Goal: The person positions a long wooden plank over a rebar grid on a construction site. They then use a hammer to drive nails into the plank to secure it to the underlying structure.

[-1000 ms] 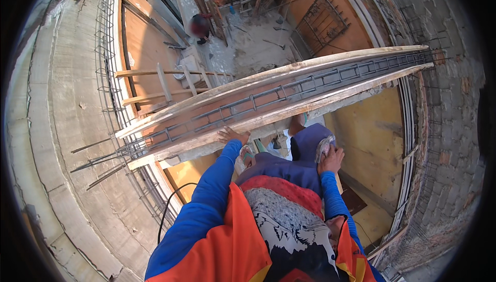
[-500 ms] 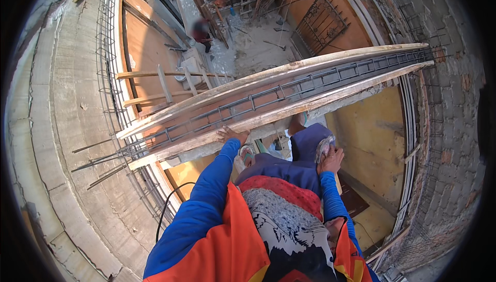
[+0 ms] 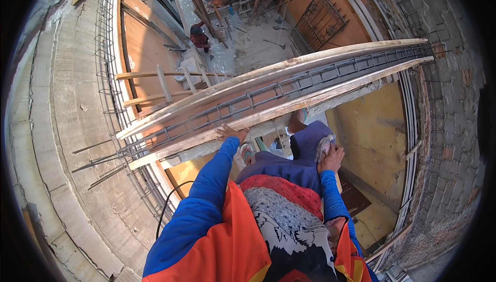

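R hand (image 3: 330, 157) sits nearest, on the person's thigh at about 4 o'clock from frame centre, fingers curled round a pale crumpled cloth (image 3: 324, 145); whether clamped tight or just resting on it, can't tell. L hand (image 3: 231, 133) reaches fwd to about 9 o'clock of the R hand, fingers apart and laid flat on the near plank (image 3: 289, 108) of a long beam form, pressing, not gripping.

Form: two pale planks w/ a rebar cage (image 3: 268, 95) between them. Long axis runs from 8 o'clock, low left, up to 2 o'clock at the brick wall (image 3: 449, 101); loose bar ends stick out past the 8 o'clock end.

Risks, as I judge: person looks perched high over an open drop, so leaning weight on the plank could tip or shift it and cost balance. Only one hand steadies. Anything knocked loose falls toward the other person (image 3: 198, 35) far below at 11 o'clock, among rubble and poles. Bar ends could snag the sleeve.
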Tool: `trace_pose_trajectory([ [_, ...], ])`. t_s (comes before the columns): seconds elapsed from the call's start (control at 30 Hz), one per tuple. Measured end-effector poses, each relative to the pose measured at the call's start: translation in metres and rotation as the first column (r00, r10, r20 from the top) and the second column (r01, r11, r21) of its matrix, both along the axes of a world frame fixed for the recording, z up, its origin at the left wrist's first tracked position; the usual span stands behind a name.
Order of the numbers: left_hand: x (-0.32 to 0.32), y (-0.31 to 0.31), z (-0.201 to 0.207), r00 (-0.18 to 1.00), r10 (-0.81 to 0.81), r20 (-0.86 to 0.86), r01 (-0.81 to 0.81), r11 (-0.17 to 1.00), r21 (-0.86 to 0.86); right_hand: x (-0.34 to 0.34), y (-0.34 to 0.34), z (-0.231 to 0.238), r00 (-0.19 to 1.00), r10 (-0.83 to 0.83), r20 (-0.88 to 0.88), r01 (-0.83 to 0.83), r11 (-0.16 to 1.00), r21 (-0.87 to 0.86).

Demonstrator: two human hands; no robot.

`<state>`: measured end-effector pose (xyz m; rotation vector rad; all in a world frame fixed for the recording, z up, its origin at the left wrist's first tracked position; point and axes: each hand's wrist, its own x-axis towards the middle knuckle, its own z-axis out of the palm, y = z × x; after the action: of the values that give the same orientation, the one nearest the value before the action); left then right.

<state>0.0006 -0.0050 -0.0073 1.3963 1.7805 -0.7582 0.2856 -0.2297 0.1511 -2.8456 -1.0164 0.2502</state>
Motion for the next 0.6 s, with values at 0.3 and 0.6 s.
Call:
trace_pose_trajectory([
  [0.3, 0.003, 0.004, 0.01, 1.0, 0.016, -0.003, -0.016, 1.0, -0.023, 0.003, -0.002, -0.002, 0.999, 0.033, 0.017, -0.034, 0.998, 0.05],
  [0.6, 0.006, 0.005, 0.012, 0.997, 0.075, -0.001, -0.075, 0.997, -0.01, -0.001, -0.004, 0.003, 1.0, 0.012, -0.002, -0.012, 0.999, 0.042],
])
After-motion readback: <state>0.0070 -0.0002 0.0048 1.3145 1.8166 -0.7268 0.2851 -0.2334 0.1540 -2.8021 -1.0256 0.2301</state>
